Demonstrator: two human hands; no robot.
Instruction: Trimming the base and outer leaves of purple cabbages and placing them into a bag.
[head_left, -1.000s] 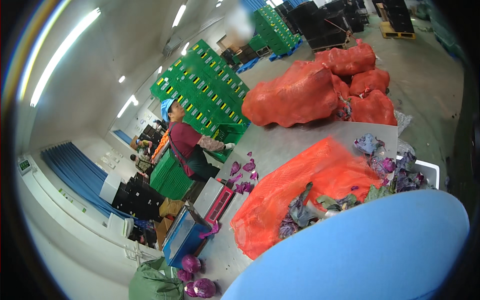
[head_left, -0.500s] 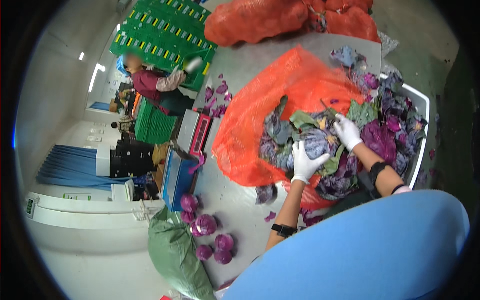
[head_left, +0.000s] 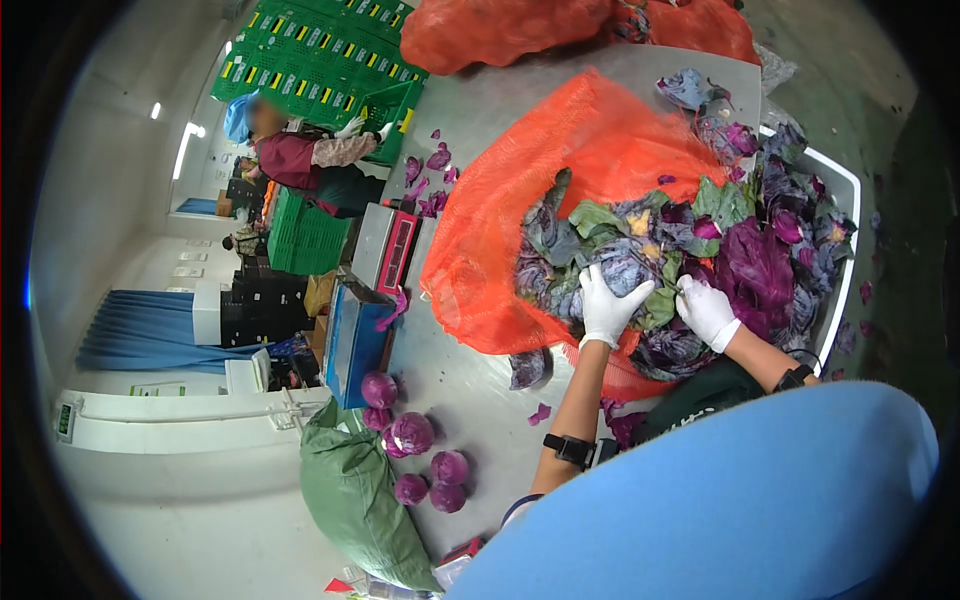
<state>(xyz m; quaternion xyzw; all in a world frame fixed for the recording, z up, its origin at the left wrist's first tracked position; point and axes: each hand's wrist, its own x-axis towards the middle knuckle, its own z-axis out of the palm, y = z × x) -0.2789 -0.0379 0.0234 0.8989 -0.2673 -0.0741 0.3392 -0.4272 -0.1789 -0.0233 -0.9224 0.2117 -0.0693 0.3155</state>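
Observation:
My left hand, in a white glove, presses on a red cabbage still wrapped in its greyish outer leaves, thumb stretched away from the fingers. To its right, my white-gloved right hand is closed, its fingertips pinched at the edge of a green cabbage leaf; its palm side is hidden. Both hands are over the mouth of an orange mesh sack, where more leafy cabbages lie. Loose purple and green leaves are heaped beside my right hand, in a white bin.
Several trimmed purple cabbages lie at the left of the metal table, by a green sack and a scale. Full orange sacks stand at the far side. A co-worker handles a green crate.
My right hand has moved down and toward me, from the top of the cabbage to its right side, and its fingers have curled in. My left hand stays on the cabbage.

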